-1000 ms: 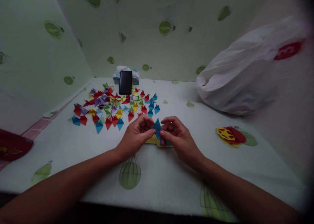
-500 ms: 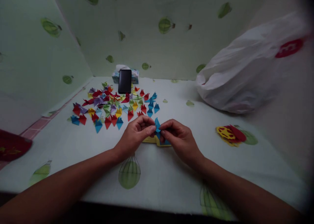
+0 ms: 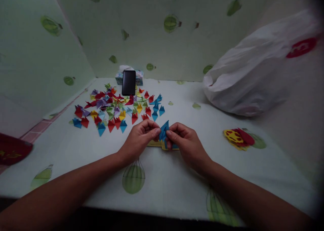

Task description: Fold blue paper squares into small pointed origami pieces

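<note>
Red item [image 3: 15, 149], cut off at L edge; folded papers [image 3: 122, 115] overlap, part-hidden. Ctr., L hand [image 3: 141, 136] pinches 1 blue folded paper [image 3: 164, 131] w/ R hand [image 3: 186, 141], its edges covered; yellow item [image 3: 154, 144] just below is part-hidden. Far R, white bag [image 3: 243, 79], contents hard to make out.

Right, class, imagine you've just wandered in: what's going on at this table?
A person's left hand and right hand both pinch a small blue folded paper above a yellow item, partly hidden, on the table. Beyond and to the left lie many folded paper pieces in several colours. Past them, a dark phone stands before a tissue box. On the right are a white plastic bag and, nearer, some red and yellow pieces.
</note>
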Demonstrator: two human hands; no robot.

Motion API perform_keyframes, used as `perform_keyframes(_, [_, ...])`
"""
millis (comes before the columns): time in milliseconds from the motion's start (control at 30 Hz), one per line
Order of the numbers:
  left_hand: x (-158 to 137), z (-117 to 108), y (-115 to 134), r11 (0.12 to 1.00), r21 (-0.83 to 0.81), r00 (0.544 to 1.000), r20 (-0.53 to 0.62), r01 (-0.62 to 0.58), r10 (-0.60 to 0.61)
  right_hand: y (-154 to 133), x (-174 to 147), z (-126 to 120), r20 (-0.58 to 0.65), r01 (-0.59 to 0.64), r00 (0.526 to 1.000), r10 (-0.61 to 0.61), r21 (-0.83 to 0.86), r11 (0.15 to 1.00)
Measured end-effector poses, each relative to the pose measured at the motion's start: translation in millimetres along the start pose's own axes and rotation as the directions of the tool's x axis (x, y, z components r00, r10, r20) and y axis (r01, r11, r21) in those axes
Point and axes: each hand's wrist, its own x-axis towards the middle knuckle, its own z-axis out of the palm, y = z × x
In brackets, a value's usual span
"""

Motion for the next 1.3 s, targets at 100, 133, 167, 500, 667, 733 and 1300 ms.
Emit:
perform_keyframes(100, [1.0,-0.9,-2.0,1.0,-0.002,0.999,0.008,0.031,-0.031,1.3,-0.1,0.7,-0.008,0.004,1.0,-0.004,0.01,1.0])
perform_keyframes(133, [1.2,-1.2,-3.3,0.999,-0.008,0.999,0.004,0.042,-0.042,1.9,-0.3,0.7,-0.006,0.002,1.0,-0.002,0.012,1.0])
perform_keyframes(167, [1.4,-1.5,-4.9,0.998,-0.016,0.999,0.0,0.054,-0.054,2.6,-0.4,0.8,-0.006,0.001,1.0,-0.001,0.013,1.0])
perform_keyframes(500, [0.0,1.9,-11.1,0.984,-0.074,0.986,-0.019,0.165,-0.166,3.2,-1.7,2.5,-0.09,-0.016,0.996,0.017,0.009,1.0])
perform_keyframes(667, [1.3,0.8,-10.0,0.98,-0.112,0.985,-0.026,0.165,-0.168,2.1,-0.9,3.9,-0.04,-0.052,0.998,0.056,0.11,0.993])
perform_keyframes(733, [1.7,0.4,-10.0,0.977,-0.134,0.986,-0.023,0.163,-0.168,2.1,-0.4,3.7,-0.033,-0.072,0.997,0.077,0.128,0.989])
perform_keyframes(1300, [1.4,0.6,-9.3,0.987,-0.111,0.989,-0.074,0.119,-0.127,2.2,-0.7,2.0,0.004,-0.125,0.992,0.126,0.144,0.982])
